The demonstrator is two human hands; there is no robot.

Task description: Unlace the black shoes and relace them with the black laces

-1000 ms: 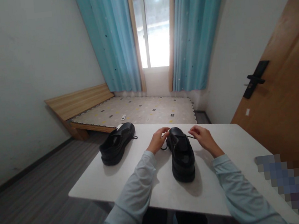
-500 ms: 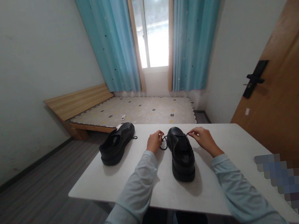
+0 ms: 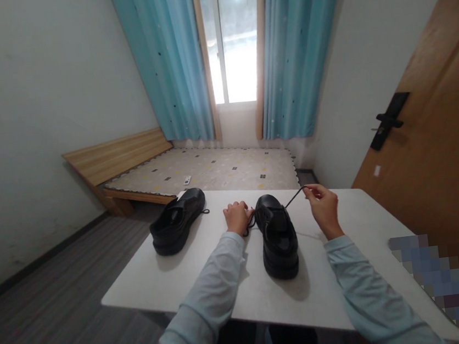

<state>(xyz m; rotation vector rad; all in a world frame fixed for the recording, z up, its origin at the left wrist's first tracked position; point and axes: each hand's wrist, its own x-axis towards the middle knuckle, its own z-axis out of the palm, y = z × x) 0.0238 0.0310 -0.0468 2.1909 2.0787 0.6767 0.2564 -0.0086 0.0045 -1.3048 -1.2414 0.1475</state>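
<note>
A black lace-up shoe [image 3: 278,244] stands on the white table, its heel toward me. At its right, my right hand [image 3: 324,208] pinches the end of a black shoelace [image 3: 295,197], which runs taut up and away from the shoe. Close against the shoe's left side is my left hand [image 3: 237,217], fingers curled and thumb toward the shoe, at the other lace, which hangs in a small loop below the thumb. The fingertips of my left hand are partly hidden. A second black shoe [image 3: 178,222] rests at the table's left, apart from both hands.
The white table [image 3: 151,283] has its front edge close to my body. Beyond it is a bed [image 3: 216,165] with a small white remote-like object [image 3: 187,180] on it. A wooden door [image 3: 428,171] is at the right. Something pixelated covers the table's right edge.
My right hand has moved right and slightly up, drawing its lace out longer and straighter. My left hand has turned and shifted slightly down, and the lace loop beside it looks smaller.
</note>
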